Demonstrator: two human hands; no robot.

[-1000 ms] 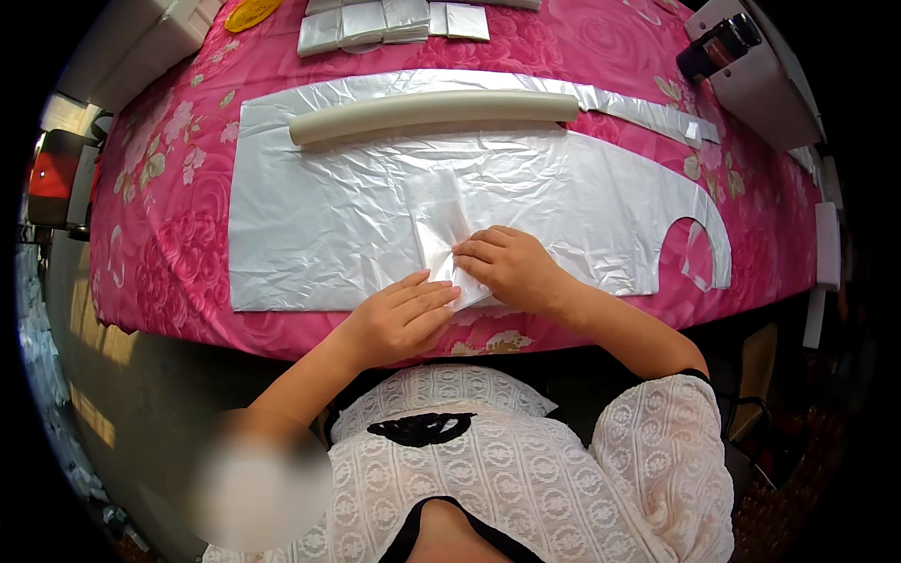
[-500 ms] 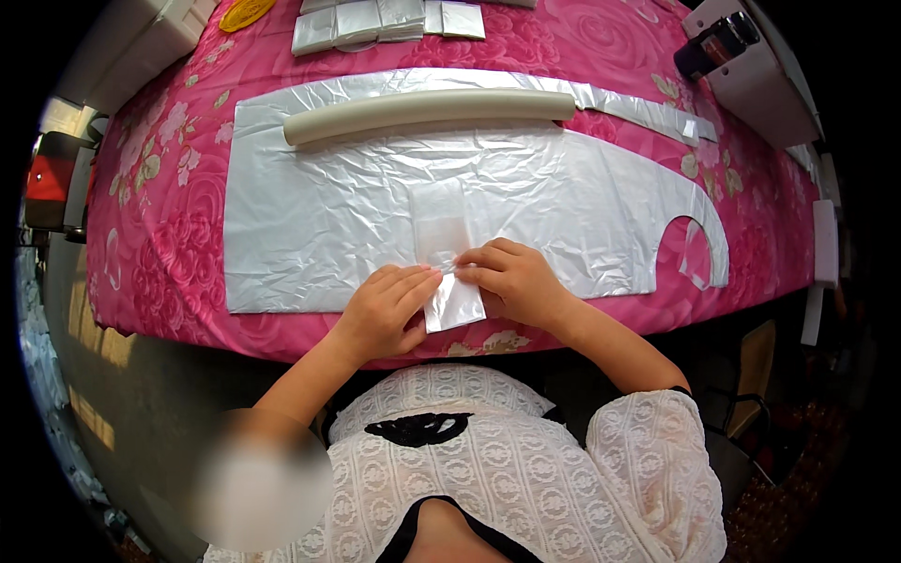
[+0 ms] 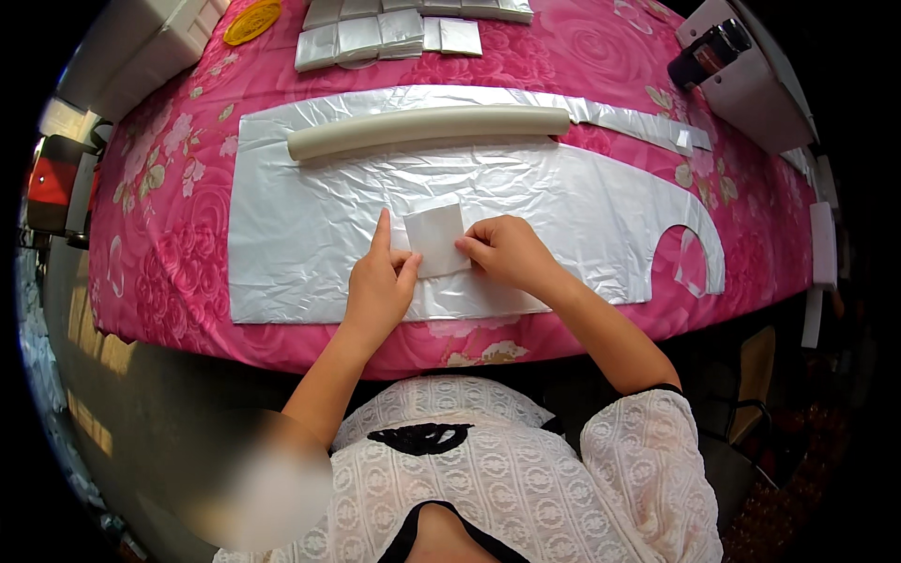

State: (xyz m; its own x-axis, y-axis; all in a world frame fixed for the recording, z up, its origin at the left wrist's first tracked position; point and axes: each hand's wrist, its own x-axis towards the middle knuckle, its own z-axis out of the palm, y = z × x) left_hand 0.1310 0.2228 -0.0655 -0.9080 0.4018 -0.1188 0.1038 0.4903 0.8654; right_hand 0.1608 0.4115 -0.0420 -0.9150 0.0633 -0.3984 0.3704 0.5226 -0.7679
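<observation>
While both hands, left [image 3: 380, 281] and right [image 3: 507, 251], pinch the folded square [image 3: 436, 239] by its sides, it looks light, thin, easily creased.

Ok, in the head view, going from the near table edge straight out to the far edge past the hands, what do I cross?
Left hand and right hand on the folded square → silver sheet → long cream roll → row of folded silver squares at the far edge.
</observation>
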